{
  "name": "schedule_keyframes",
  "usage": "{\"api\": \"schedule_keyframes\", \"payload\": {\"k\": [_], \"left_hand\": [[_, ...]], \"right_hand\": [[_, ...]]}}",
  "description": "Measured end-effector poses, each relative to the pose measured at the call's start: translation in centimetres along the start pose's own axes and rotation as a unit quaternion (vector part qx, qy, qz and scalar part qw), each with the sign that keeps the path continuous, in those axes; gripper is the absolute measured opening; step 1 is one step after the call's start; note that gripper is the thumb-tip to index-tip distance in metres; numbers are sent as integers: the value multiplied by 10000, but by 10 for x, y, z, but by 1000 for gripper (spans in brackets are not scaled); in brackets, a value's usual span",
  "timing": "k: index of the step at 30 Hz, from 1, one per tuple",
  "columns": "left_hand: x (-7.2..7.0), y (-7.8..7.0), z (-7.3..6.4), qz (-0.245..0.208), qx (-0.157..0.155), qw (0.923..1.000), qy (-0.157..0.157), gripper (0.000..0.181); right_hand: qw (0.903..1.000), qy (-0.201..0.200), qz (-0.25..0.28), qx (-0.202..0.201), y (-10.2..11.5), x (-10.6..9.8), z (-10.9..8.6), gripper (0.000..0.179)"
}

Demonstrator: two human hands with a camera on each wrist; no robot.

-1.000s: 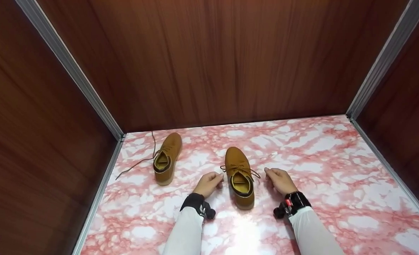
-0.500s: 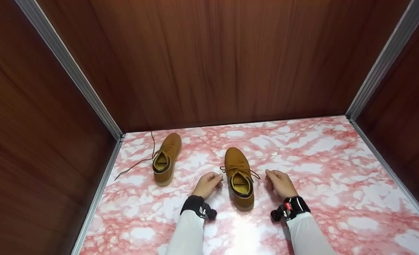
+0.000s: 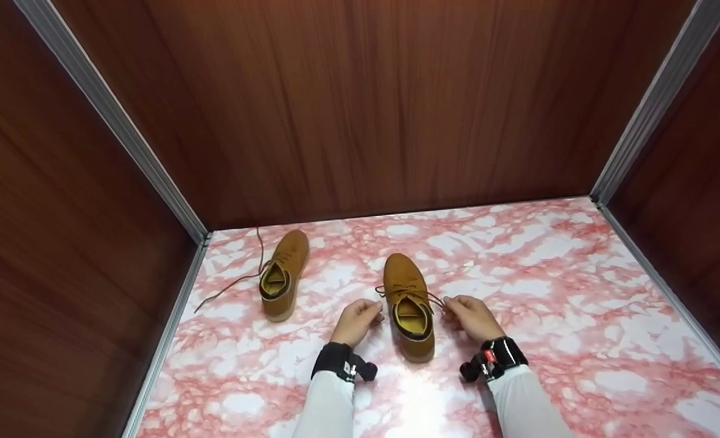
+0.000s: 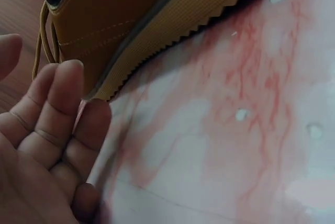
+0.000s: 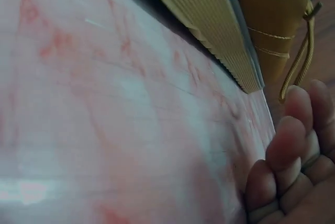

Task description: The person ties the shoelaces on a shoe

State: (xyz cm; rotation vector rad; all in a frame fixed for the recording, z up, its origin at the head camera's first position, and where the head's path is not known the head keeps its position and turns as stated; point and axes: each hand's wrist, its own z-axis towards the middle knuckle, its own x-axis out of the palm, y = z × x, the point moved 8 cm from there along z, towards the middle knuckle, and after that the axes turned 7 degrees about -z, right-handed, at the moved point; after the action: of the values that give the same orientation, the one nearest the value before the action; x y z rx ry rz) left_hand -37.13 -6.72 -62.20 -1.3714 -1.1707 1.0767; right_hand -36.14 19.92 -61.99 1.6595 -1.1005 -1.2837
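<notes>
A tan lace-up shoe (image 3: 403, 267) stands upright on the marbled surface between my hands, its toe pointing away. Its brown shoelace (image 3: 435, 299) is tied, with loops out on both sides. My left hand (image 3: 356, 319) is beside the shoe, fingers loosely bent; in the left wrist view the thumb (image 4: 9, 54) stands apart from the fingers, near a hanging loop. My right hand (image 3: 473, 316) has its fingertips right at the right-hand loop. In the right wrist view that loop (image 5: 302, 67) hangs with its end beside the fingertips; the right thumb is hidden.
A second tan shoe (image 3: 294, 248) stands farther left, its long lace (image 3: 229, 286) untied and trailing over the surface. Dark wood-look panels (image 3: 360, 109) rise at the back and both sides, with grey metal strips (image 3: 125, 134) at the corners.
My right hand has moved left, from apart from the shoe to its right lace loop. The left hand stays almost where it was. Both shoes keep their places.
</notes>
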Motion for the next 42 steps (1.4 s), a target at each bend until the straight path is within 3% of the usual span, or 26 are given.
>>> {"api": "schedule_keyframes", "payload": {"k": [4, 8, 21, 30, 37, 42], "left_hand": [[6, -1, -4, 139, -223, 9995, 195, 36], [12, -1, -5, 302, -309, 9985, 345, 38], [27, -10, -5, 472, -173, 9966, 649, 48], [44, -29, 2, 608, -29, 9959, 669, 65], [72, -34, 28, 472, 42, 9971, 603, 58], [84, -30, 46, 705, -34, 9971, 298, 53]], "right_hand": [[9975, 541, -411, -191, 7, 13, -3, 42], [9948, 796, -606, -206, 11, 21, -4, 42], [9919, 1019, -743, -119, 16, 24, -4, 47], [9982, 510, -299, -74, 23, 12, 4, 49], [9996, 53, 140, 249, 19, -11, 30, 36], [9991, -210, 158, 342, 14, -20, 43, 43]]}}
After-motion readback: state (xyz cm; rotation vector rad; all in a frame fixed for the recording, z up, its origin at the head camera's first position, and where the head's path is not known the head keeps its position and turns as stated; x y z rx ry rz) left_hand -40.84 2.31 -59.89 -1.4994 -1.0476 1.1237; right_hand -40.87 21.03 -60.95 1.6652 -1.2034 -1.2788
